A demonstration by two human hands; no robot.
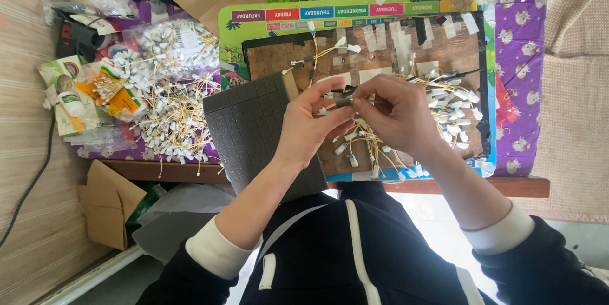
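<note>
1. Centrally, left hand point(309, 124) and right hand point(396, 113) meet, fingertips pinched together on a small dark wire piece point(343, 97) above the wooden board point(279, 57).
2. Grey foam pad point(254, 127) overhangs the counter point(514, 185) front edge.
3. Wire heaps point(174, 114) crowd the left side.

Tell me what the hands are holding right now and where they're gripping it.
Both hands pinch a small dark sleeve-like piece on a yellow wire: the left hand at its left end, the right hand at its right end, fingertips nearly meeting.
</note>
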